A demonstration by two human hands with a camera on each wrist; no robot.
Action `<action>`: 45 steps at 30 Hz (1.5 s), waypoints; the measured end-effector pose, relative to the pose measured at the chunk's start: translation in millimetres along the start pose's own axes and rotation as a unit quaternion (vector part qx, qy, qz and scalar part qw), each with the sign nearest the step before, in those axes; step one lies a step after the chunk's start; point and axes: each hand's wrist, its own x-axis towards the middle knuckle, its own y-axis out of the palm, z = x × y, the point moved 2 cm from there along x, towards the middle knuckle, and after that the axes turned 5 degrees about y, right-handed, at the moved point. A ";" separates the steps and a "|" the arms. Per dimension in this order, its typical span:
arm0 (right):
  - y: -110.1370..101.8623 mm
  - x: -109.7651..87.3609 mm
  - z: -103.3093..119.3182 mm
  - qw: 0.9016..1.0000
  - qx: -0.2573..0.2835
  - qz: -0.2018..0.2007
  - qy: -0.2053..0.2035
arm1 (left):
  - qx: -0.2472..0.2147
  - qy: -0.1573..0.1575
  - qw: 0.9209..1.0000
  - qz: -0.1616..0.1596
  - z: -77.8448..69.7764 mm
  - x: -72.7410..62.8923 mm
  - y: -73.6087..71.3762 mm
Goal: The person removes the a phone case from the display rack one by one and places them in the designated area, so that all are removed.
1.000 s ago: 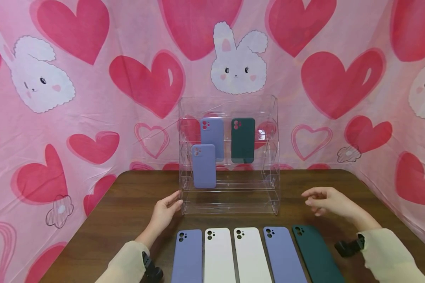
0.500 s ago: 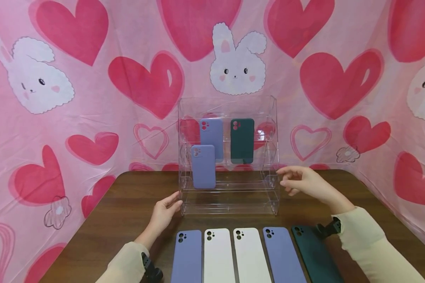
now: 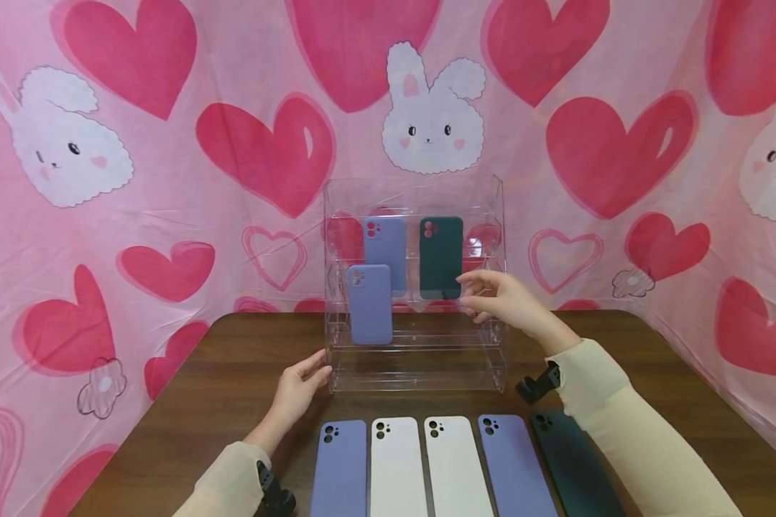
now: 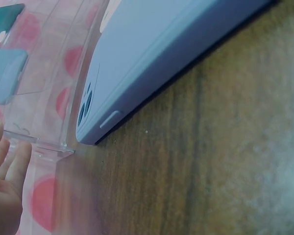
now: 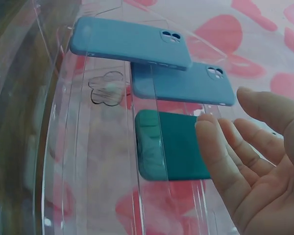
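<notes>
A clear acrylic tiered rack (image 3: 420, 382) stands on the table. Its tiers hold a dark green phone case (image 3: 441, 251) on the right, a lavender phone case (image 3: 388, 240) behind, and another lavender case (image 3: 371, 309) lower in front. My right hand (image 3: 506, 301) is at the green case's lower right edge, thumb and fingers apart and nothing gripped. In the right wrist view its fingers overlap one end of the green case (image 5: 183, 147). My left hand (image 3: 299, 388) rests its fingertips at the rack's lower left side, the fingers fairly straight in the left wrist view.
Along the front of the wooden table (image 3: 233, 388) lie a lavender case (image 3: 339, 470), two white cases, one being the left white case (image 3: 397, 467), a second lavender case (image 3: 517, 463) and a green case (image 3: 569, 459) partly under the right forearm. A pink heart-patterned cloth (image 3: 246, 57) hangs behind.
My right hand has moved left and up from beside the rack to the green case in it. The left hand has stayed at the rack's side.
</notes>
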 end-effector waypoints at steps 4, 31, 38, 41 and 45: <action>7.1 14.5 5.6 1.000 0.004 -0.002 0.001 | 0.001 -0.002 1.000 0.000 -0.1 -0.5 -0.3; 74.3 73.9 23.5 1.000 0.022 -0.005 -0.005 | -0.007 0.001 1.000 -0.007 0.3 0.0 -1.3; 86.2 80.0 20.7 1.000 0.011 -0.022 -0.003 | 0.001 -0.006 1.000 -0.004 -2.1 -0.5 -0.5; 91.8 81.2 19.2 0.999 0.018 -0.028 0.003 | -0.001 -0.008 1.000 -0.004 -3.6 -0.6 -0.4; 97.4 81.2 18.4 0.999 0.016 -0.043 0.001 | 0.001 -0.009 1.000 -0.001 -5.4 -1.3 0.0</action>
